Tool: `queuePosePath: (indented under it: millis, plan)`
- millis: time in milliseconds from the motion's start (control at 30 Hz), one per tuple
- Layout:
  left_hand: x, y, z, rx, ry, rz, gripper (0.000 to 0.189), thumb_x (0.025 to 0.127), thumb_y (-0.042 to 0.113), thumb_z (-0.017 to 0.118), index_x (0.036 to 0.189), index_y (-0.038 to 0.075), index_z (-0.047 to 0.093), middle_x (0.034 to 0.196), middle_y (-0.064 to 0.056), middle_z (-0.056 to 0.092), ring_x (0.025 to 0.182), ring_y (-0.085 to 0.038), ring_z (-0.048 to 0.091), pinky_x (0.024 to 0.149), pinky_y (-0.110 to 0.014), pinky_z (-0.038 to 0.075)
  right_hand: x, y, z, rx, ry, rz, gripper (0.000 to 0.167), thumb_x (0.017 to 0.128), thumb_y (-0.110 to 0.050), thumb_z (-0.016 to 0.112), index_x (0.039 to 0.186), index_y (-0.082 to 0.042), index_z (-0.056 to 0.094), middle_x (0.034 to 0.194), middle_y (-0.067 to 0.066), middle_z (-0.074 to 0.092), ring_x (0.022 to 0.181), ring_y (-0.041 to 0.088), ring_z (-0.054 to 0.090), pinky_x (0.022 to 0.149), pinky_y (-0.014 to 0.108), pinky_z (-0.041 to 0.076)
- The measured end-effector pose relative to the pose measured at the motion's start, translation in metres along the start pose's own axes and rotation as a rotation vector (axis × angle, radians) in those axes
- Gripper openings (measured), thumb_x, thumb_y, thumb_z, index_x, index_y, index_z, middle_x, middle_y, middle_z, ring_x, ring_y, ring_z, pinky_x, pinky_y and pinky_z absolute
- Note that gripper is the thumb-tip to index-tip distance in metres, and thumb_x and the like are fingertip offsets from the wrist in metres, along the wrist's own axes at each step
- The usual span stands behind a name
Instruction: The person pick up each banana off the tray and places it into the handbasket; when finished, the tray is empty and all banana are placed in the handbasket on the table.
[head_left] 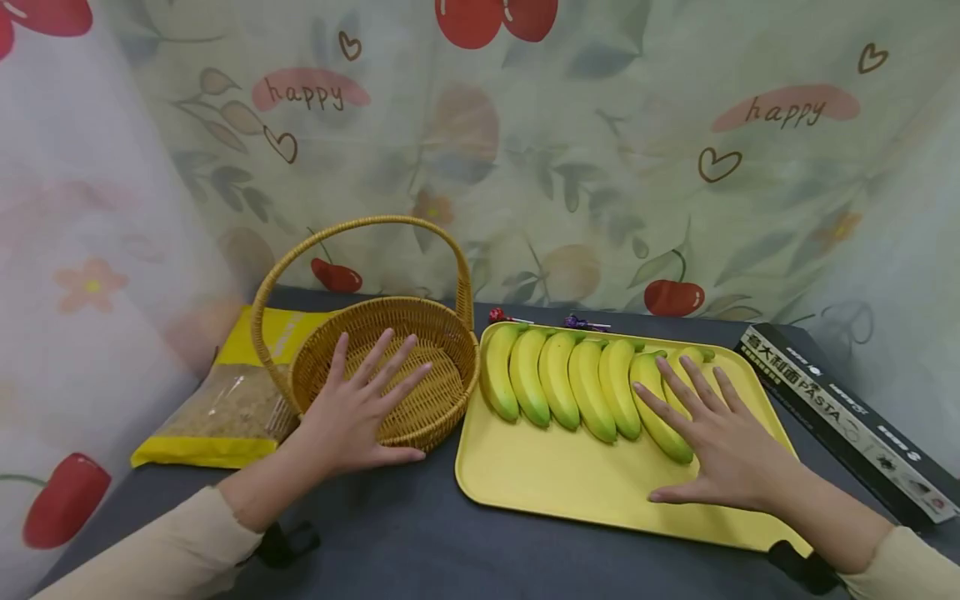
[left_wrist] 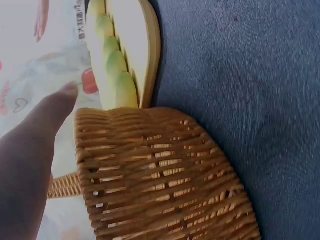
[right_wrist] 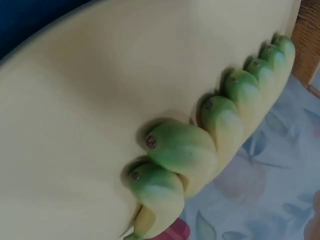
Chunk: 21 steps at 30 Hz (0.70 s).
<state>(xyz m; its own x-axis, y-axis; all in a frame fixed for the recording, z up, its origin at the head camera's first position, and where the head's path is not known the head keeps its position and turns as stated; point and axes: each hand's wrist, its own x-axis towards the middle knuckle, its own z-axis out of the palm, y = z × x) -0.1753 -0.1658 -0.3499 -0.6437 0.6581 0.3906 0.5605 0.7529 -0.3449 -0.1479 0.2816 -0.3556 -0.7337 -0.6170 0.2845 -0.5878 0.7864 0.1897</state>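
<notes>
My left hand (head_left: 360,417) is spread with straight fingers over the front of a round wicker basket (head_left: 457,392) with a tall arched handle. Nothing is in its grasp; in the left wrist view its thumb (left_wrist: 47,117) extends above the basket's woven side (left_wrist: 165,175). Over the right part of a yellow tray (head_left: 540,475) hovers my right hand (head_left: 727,446), fingers spread, holding nothing. Several yellow bananas with green tips (head_left: 555,379) lie side by side in a row along the tray's far half. The right hand partly covers the rightmost ones. The right wrist view shows the banana tips (right_wrist: 180,145) up close.
Left of the basket lies a yellow bag with a clear window (head_left: 217,408). A long black pasta box (head_left: 847,417) lies right of the tray. Behind the tray are a red lollipop (head_left: 498,315) and a purple lollipop (head_left: 577,322). A printed curtain (head_left: 510,167) closes off the back.
</notes>
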Motion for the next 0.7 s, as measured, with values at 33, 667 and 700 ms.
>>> queuePosePath:
  millis: [33,667,700]
  plan:
    - [0.0,0.001,0.001,-0.01,0.013,-0.005,0.093,0.075,0.082,0.031,0.144,0.02,0.036,0.154,-0.013,0.021,0.144,-0.033,0.008,0.11,-0.063,-0.002,0.002,-0.002,0.001,0.009,0.003,0.001,0.112,0.061,-0.077,0.06,0.15,-0.023,0.019,0.158,0.01,-0.002,0.144,0.028,-0.014,0.111,0.039,-0.021]
    - [-0.018,0.028,0.0,-0.192,0.186,-0.122,0.068,0.095,0.058,0.015,0.138,0.016,0.046,0.154,-0.014,0.021,0.144,-0.032,0.007,0.114,-0.055,0.003,0.077,-0.041,0.021,0.647,-0.108,0.245,0.093,0.087,-0.044,0.058,0.15,-0.025,-0.008,0.153,0.003,-0.025,0.141,0.032,-0.021,0.107,0.065,-0.001]
    - [-0.02,0.028,-0.001,-0.204,0.199,-0.141,0.066,0.095,0.056,0.017,0.137,0.015,0.048,0.152,-0.015,0.026,0.144,-0.033,0.012,0.113,-0.056,0.006,0.082,-0.042,0.023,0.675,-0.105,0.254,0.093,0.087,-0.043,0.058,0.149,-0.026,-0.009,0.153,0.004,-0.025,0.141,0.032,-0.022,0.107,0.065,-0.002]
